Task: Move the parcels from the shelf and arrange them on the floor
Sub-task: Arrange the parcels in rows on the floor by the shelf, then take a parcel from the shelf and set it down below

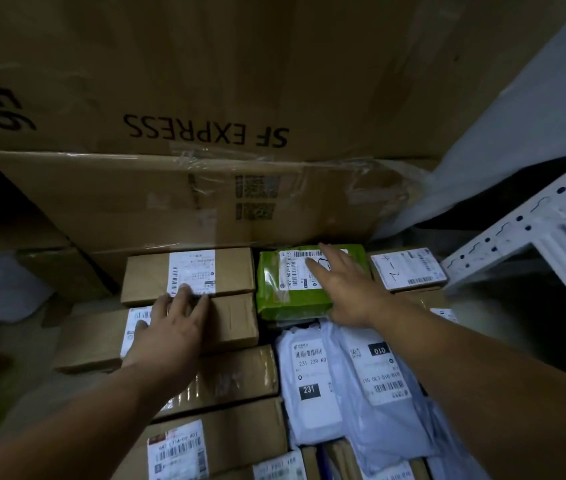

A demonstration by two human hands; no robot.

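Several parcels lie in rows on the floor below me. My left hand (170,327) rests flat with straight fingers on a brown cardboard parcel (236,320), its fingertips reaching the label of the brown parcel (149,271) behind it. My right hand (343,289) lies flat on a green plastic-wrapped parcel (274,299), fingers stretched over its white label. White poly-bag parcels (312,375) lie just in front of the green one. A small box with a handwritten label (406,268) sits to the right of the green parcel.
A big carton marked SF EXPRESS (205,81) and another large carton (136,202) under it stand right behind the rows. A white metal shelf frame (517,233) rises at the right. More brown boxes (233,441) lie nearest me. Bare floor (4,393) shows at the left.
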